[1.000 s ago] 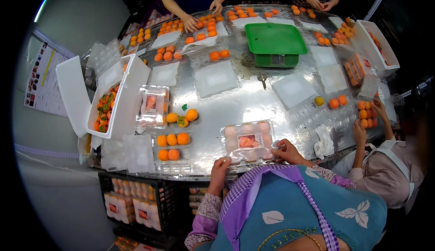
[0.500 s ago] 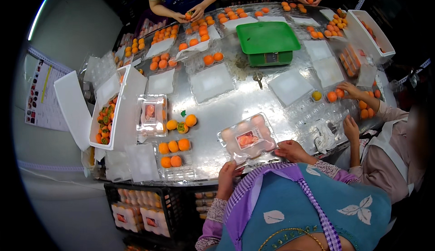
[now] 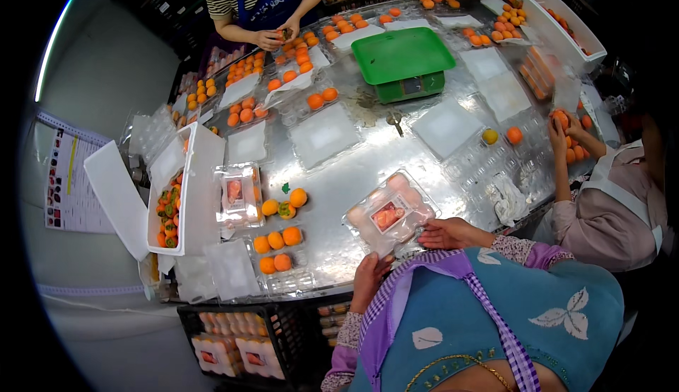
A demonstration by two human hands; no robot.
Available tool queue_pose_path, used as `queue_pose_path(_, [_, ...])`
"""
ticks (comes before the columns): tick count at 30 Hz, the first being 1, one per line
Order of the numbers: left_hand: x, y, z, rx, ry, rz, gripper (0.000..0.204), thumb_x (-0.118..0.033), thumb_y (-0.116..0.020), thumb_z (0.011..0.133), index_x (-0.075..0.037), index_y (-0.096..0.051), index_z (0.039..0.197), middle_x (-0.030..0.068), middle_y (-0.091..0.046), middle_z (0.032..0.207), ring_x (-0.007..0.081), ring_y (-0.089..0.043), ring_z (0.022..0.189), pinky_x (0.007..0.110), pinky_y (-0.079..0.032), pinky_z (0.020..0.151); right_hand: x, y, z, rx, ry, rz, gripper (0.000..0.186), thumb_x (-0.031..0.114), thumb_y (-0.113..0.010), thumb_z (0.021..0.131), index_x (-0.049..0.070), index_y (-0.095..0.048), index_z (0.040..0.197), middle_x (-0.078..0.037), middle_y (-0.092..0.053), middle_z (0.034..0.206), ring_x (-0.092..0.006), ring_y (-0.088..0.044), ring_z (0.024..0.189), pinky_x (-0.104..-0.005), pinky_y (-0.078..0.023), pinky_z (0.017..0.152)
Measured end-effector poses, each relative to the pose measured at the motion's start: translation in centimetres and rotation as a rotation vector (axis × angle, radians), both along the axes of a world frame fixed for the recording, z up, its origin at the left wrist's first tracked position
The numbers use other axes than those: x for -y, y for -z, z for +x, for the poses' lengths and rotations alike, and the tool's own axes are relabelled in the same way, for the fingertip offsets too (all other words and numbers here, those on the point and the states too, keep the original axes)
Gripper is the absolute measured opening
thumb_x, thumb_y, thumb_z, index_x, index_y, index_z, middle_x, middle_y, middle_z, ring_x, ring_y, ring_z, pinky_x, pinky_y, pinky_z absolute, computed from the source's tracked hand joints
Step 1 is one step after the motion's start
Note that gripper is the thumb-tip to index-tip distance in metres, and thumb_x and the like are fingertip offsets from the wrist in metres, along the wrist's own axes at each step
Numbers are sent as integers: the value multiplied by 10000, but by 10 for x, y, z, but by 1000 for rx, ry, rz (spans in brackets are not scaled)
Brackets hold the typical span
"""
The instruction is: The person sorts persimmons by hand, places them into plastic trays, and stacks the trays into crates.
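Left hand (image 3: 369, 276) and right hand (image 3: 447, 233) — both touching fruit pack (image 3: 390, 214).

Orange fruit (image 3: 276, 239), green scale (image 3: 403, 55), clear pack (image 3: 390, 212) with red-orange label, silver table (image 3: 332, 187), white crate (image 3: 200, 187).

1. One green weighing scale (image 3: 403, 60) – at the middle of the table.
2. Two closed, labelled clear fruit packs (image 3: 389, 215) – one by the wearer's hands, one further left.
3. Two white foam boxes (image 3: 205, 180).
4. Three co-workers (image 3: 258, 0) in view.
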State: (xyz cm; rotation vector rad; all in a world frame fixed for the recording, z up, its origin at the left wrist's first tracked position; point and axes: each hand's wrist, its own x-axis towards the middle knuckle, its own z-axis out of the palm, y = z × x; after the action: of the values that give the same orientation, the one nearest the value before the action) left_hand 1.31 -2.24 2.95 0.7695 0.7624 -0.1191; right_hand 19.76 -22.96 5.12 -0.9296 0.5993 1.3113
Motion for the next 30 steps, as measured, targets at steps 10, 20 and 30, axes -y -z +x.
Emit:
queue_pose_path(10, [1, -9, 4, 55, -2, -55, 385, -308, -484, 991, 15, -518, 1198, 118, -661, 1069, 191, -629, 975, 292, -483, 821, -5, -5, 4, 69, -265, 60, 376, 268, -541, 968, -70, -529, 1133, -211, -614, 1092, -304, -630, 1030, -387, -536, 907])
queue_pose_path(20, [4, 1, 7, 92, 17, -47, 404, -313, -462, 1000, 17, -507, 1228, 106, -636, 1140, 186, -625, 1006, 285, -488, 806, -6, -8, 1, 27, -110, 27, 295, 247, -542, 968, -40, -531, 1038, -204, -622, 1068, -303, -630, 1032, -388, -539, 896])
queue_pose_path(30, [4, -2, 11, 82, 72, 13, 394, -304, -426, 1007, 28, -512, 1203, 119, -638, 1120, 192, -628, 1020, 282, -505, 771, -4, -1, 0, -3, -11, 120, 314, 227, -555, 962, -12, -474, 1148, -146, -537, 1177, -278, -548, 1146, -375, -470, 990])
